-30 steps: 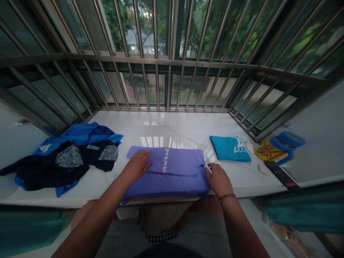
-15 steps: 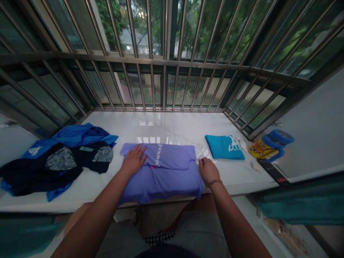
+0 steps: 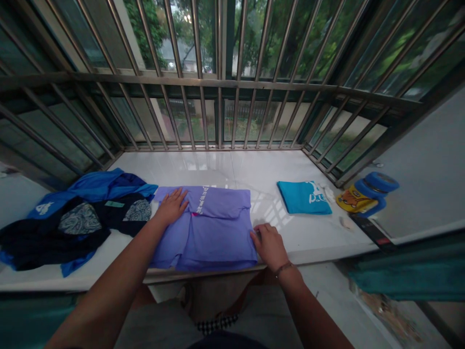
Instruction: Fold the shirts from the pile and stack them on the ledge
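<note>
A purple T-shirt [image 3: 218,240] with white lettering lies partly folded on the white sill, its upper part doubled over and its lower edge at the sill's front. On its upper left part my left hand [image 3: 172,207] rests flat, fingers stretched out. My right hand [image 3: 271,246] is at the shirt's right edge, with thumb and fingers bent together on the cloth; the fingertips are partly hidden. Some creases run down the shirt's left half.
To the left lie a dark garment with paisley patches [image 3: 80,216] and a blue garment [image 3: 105,182], heaped together. A folded teal garment [image 3: 300,198] sits on the right, near a blue-and-yellow jar [image 3: 363,194]. Metal bars [image 3: 218,83] close off the window behind.
The purple T-shirt has shifted left, and its lower part lies flatter and straighter. My left hand moved slightly left with it; my right hand came left and nearer me along the right edge.
</note>
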Available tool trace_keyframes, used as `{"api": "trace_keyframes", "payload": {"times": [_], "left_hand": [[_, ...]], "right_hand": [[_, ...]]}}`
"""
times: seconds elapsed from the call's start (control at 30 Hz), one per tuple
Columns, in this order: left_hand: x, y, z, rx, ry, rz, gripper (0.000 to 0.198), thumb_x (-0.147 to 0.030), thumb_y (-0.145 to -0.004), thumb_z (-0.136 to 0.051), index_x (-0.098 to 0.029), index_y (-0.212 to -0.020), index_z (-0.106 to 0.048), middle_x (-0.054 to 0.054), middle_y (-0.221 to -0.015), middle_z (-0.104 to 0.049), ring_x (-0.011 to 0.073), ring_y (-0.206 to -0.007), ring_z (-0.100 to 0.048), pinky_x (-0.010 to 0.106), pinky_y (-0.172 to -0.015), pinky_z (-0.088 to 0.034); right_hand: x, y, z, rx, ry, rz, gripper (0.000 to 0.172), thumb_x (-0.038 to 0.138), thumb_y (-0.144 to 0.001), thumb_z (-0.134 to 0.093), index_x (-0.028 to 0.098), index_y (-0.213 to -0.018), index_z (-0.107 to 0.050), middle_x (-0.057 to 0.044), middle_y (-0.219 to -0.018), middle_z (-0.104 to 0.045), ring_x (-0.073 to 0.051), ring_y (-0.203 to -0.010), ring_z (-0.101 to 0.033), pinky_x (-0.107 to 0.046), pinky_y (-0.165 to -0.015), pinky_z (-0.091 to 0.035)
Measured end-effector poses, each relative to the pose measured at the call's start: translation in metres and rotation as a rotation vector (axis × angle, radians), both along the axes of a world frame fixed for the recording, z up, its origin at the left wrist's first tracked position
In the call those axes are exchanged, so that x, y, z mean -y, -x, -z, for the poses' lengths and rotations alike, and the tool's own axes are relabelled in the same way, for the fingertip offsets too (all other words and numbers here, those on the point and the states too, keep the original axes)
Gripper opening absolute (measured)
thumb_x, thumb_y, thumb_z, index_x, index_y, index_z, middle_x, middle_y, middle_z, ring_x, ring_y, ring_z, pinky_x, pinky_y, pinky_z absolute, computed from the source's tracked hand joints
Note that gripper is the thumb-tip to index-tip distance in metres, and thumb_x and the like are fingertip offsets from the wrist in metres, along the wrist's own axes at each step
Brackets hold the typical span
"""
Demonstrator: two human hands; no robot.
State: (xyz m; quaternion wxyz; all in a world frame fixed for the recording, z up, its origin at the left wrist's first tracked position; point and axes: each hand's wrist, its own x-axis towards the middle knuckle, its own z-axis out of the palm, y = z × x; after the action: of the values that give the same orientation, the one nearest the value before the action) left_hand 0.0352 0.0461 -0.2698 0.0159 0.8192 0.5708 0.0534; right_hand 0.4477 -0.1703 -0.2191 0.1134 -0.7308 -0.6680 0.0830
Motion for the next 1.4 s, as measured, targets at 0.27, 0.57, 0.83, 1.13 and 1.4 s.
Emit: {"api": "trace_keyframes", "payload": {"times": [0.27,0.57,0.83,1.13,1.4], "left_hand": [[0.017,0.006,0.004,-0.014,-0.007,0.012,0.067,-0.051,-0.113,-0.036,-0.018,-0.171,-0.045,0.019,-0.180,-0.034,0.0369,-0.167,-0.035,0.063,-0.134,-0.029],[0.025,-0.026,-0.001,0.005,-0.015,0.001,0.065,-0.050,-0.114,-0.039,-0.021,-0.172,-0.044,0.016,-0.181,-0.034,0.0339,-0.168,-0.034,0.060,-0.136,-0.026],[0.004,-0.049,-0.041,0.062,-0.102,-0.038,0.059,-0.038,-0.109,-0.048,-0.013,-0.163,-0.054,0.022,-0.175,-0.044,0.0394,-0.160,-0.045,0.063,-0.132,-0.033],[0.169,0.058,-0.015,0.370,-0.152,0.092,0.058,-0.075,-0.099,-0.063,-0.026,-0.125,-0.079,0.013,-0.129,-0.078,0.0323,-0.118,-0.075,0.047,-0.105,-0.062],[0.186,0.066,-0.010,0.374,-0.115,0.170,0.050,-0.061,-0.111,-0.048,-0.028,-0.103,-0.085,0.009,-0.100,-0.082,0.0264,-0.092,-0.078,0.039,-0.085,-0.064]], "right_hand": [[-0.129,-0.002,-0.017,0.026,0.119,0.137,0.053,0.054,-0.111,-0.057,0.011,-0.139,-0.068,-0.022,-0.136,-0.072,-0.029,-0.121,-0.071,-0.034,-0.098,-0.052],[-0.234,-0.033,-0.020,0.035,0.192,0.161,0.033,0.031,-0.109,-0.060,0.009,-0.124,-0.079,-0.025,-0.132,-0.077,-0.027,-0.122,-0.074,-0.030,-0.097,-0.051],[-0.208,-0.065,-0.042,-0.042,0.032,0.141,0.035,0.026,-0.110,-0.052,0.010,-0.132,-0.074,-0.020,-0.127,-0.078,-0.025,-0.114,-0.074,-0.032,-0.099,-0.053],[-0.005,-0.119,0.009,-0.348,-0.086,-0.231,0.046,0.053,-0.097,-0.074,0.024,-0.132,-0.072,-0.012,-0.130,-0.075,-0.028,-0.114,-0.073,-0.043,-0.104,-0.059],[0.009,-0.077,0.026,-0.238,-0.143,0.050,0.026,0.036,-0.096,-0.061,0.020,-0.110,-0.075,-0.012,-0.107,-0.076,-0.029,-0.103,-0.070,-0.042,-0.099,-0.054]]}}
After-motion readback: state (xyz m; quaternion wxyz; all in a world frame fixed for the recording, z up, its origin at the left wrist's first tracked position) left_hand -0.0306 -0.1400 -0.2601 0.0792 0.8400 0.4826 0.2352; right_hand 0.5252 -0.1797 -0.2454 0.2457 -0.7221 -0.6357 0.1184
